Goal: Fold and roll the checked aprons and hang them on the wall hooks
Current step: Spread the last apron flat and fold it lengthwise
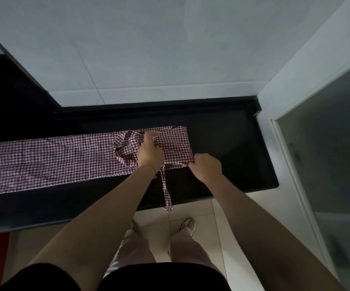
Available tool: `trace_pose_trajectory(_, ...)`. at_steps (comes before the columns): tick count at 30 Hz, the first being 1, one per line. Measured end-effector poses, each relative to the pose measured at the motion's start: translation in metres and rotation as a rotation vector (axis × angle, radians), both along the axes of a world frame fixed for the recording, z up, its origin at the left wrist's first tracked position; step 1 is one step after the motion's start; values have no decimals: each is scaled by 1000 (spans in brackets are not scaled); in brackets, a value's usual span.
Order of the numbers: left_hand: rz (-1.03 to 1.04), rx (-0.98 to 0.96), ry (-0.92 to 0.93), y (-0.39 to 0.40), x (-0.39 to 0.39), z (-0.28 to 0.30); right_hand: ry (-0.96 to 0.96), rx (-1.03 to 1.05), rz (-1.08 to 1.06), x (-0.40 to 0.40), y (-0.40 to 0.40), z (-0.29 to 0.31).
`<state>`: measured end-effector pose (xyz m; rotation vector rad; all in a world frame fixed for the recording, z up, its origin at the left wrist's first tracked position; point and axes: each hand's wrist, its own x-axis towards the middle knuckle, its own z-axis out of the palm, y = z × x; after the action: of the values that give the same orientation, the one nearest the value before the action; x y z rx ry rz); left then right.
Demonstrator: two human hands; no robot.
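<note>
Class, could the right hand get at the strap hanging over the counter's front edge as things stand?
Probably yes, once it lets go: the right hand grips the checked apron's corner close to the dangling strap, with only bare dark counter between.

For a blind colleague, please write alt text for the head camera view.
Two bare hands work a checked apron lying folded long on a dark counter: the left hand grips bunched cloth, the right hand pinches its near corner. One strap hangs over the counter edge.
</note>
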<state>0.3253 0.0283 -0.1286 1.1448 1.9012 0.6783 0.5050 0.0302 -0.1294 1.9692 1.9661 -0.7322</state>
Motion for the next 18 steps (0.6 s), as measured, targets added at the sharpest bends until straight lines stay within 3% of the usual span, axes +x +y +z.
trace_pose_trajectory(4,-47,-80,162,-1,1,-8,-124,-149,60,19,5,-1)
trace_pose_trajectory(10,-152,-145,260,-3,5,-11,-5,-334,53,29,11,-1)
trace_pose_trajectory(18,122,-11,-173,6,26,4,402,-561,-203,36,18,0)
